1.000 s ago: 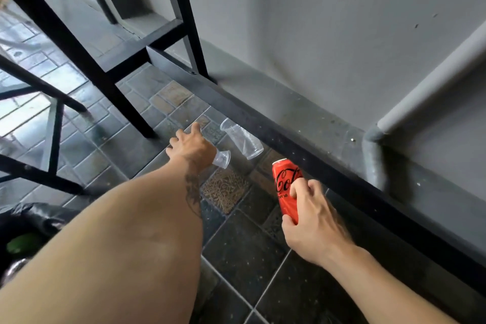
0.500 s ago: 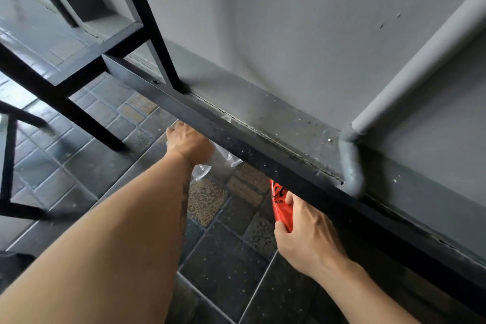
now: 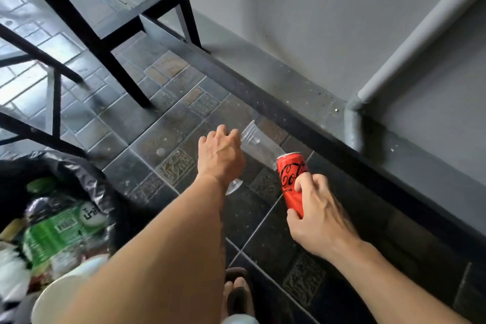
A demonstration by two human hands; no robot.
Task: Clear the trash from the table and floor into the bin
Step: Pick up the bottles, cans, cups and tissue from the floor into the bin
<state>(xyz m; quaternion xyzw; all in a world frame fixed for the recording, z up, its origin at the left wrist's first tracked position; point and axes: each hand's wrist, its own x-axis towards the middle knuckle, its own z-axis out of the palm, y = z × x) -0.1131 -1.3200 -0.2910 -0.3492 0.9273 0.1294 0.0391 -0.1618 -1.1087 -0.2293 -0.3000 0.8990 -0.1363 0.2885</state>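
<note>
My right hand (image 3: pixel 320 221) grips a red cola can (image 3: pixel 290 179) held above the floor tiles. My left hand (image 3: pixel 219 155) reaches forward with its fingers curled at the rim of a clear plastic cup (image 3: pixel 260 143), which lies on its side by the wall ledge. A smaller clear cup (image 3: pixel 234 187) pokes out from under that hand's palm. The bin (image 3: pixel 65 168), lined with a black bag, stands at lower left and holds green wrappers and white cups.
Black metal table legs (image 3: pixel 115 66) and crossbars stand at left and centre back. A dark raised ledge (image 3: pixel 328 134) runs along the grey wall, with a grey pipe (image 3: pixel 352 123) rising from it. My sandalled foot (image 3: pixel 238 292) is at the bottom.
The view pulled back from under the table bar and the bin came into sight. My left hand moved to the lying cup's rim. The right hand lifted the can higher.
</note>
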